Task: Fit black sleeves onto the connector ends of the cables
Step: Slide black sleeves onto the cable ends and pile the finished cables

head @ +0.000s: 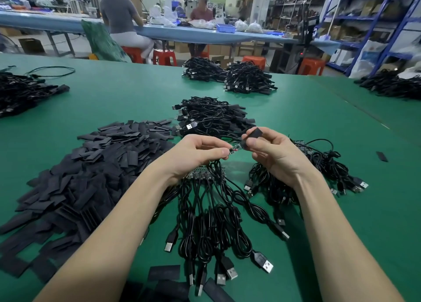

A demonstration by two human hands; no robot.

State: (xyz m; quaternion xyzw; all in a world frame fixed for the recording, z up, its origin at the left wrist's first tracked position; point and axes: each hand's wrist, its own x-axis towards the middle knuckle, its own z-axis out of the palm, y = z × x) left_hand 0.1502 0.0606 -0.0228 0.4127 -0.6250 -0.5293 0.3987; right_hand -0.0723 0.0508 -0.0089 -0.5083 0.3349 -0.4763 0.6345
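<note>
My left hand [200,152] pinches the small circuit-board end [234,150] of a black cable, with red wires showing at its tip. My right hand [271,151] pinches a flat black sleeve [254,135] just right of that end, its lower edge touching the board's tip. Below my hands a bundle of black USB cables [214,224] fans out toward me, a row of small boards [205,173] at its top. A big heap of loose black sleeves [91,171] lies to the left.
A pile of sleeved cables [211,117] sits just beyond my hands, another cable bundle [319,169] lies under my right wrist. More cable piles lie at far centre [227,75], left [20,92] and right [391,85] on the green table [341,210]. Two people sit at the blue bench behind.
</note>
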